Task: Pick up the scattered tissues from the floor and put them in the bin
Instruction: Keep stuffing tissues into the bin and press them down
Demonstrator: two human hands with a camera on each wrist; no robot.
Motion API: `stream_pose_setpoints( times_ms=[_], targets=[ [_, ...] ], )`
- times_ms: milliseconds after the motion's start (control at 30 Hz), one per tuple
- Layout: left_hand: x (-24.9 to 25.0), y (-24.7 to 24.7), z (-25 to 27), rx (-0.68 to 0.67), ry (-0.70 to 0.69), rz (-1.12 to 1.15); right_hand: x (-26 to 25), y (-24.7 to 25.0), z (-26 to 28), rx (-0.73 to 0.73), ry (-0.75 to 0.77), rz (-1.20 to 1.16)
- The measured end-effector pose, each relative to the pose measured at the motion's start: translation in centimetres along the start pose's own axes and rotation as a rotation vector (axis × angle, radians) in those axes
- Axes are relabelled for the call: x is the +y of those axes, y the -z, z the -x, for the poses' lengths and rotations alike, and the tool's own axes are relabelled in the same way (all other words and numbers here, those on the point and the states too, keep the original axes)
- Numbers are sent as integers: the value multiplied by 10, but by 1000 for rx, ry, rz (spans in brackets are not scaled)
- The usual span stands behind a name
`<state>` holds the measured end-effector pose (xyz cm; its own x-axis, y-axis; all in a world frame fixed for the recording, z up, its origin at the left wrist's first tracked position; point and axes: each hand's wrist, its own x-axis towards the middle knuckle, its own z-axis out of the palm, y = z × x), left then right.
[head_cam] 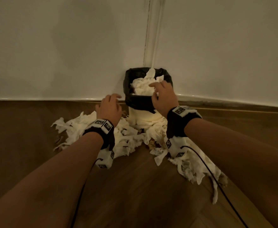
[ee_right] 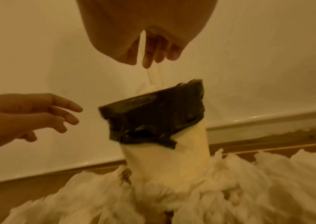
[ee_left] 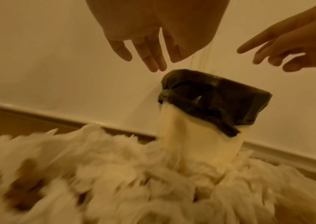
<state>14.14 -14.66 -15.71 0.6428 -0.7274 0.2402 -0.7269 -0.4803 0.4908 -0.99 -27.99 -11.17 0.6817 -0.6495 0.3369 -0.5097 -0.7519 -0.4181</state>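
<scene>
Bin (head_cam: 145, 102): small, pale, black liner folded over the rim, standing in the wall corner; heaped with tissues (head_cam: 143, 88).
Floor tissues (head_cam: 126, 137): crumpled pile spread round the bin's base on the wood floor (head_cam: 135, 195).
Left hand (head_cam: 109, 108): fingers loosely spread, holding nothing, above the pile beside the bin.
Right hand (head_cam: 163, 96): over the bin's mouth, fingers relaxed, nothing gripped.

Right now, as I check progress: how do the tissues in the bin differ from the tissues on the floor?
The tissues in the bin form one compact heap rising above the black-lined rim; the tissues on the floor spread wide around the bin's base. The right hand is over the binned heap; the left hand hovers above the floor ones. Both are white and crumpled.
</scene>
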Motion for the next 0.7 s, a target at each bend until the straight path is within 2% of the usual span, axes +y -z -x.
stream_pose_setpoints(
  times_ms=[67, 167, 267, 400, 533, 633, 700],
  targets=[
    [-20, -1, 20, -29, 37, -15, -14, -14, 17, -18, 69, -53],
    [-48, -5, 52, -105, 81, -15, -31, -42, 41, -168, 118, -83],
    [-70, -11, 77, -245, 87, -42, -40, -70, 61, -343, 45, -51],
    [-80, -31, 106, -403, 1, -154, -32, -102, 80, -518, -144, 27],
    [-72, -61, 131, -488, 27, -134, -11, -117, 100, -526, -369, 24],
    [-64, -80, 141, -591, 50, -190, 4, -126, 116, -520, -372, 64],
    [-65, -87, 146, -734, 76, -257, 10, -130, 123, -533, -318, 90]
  ],
)
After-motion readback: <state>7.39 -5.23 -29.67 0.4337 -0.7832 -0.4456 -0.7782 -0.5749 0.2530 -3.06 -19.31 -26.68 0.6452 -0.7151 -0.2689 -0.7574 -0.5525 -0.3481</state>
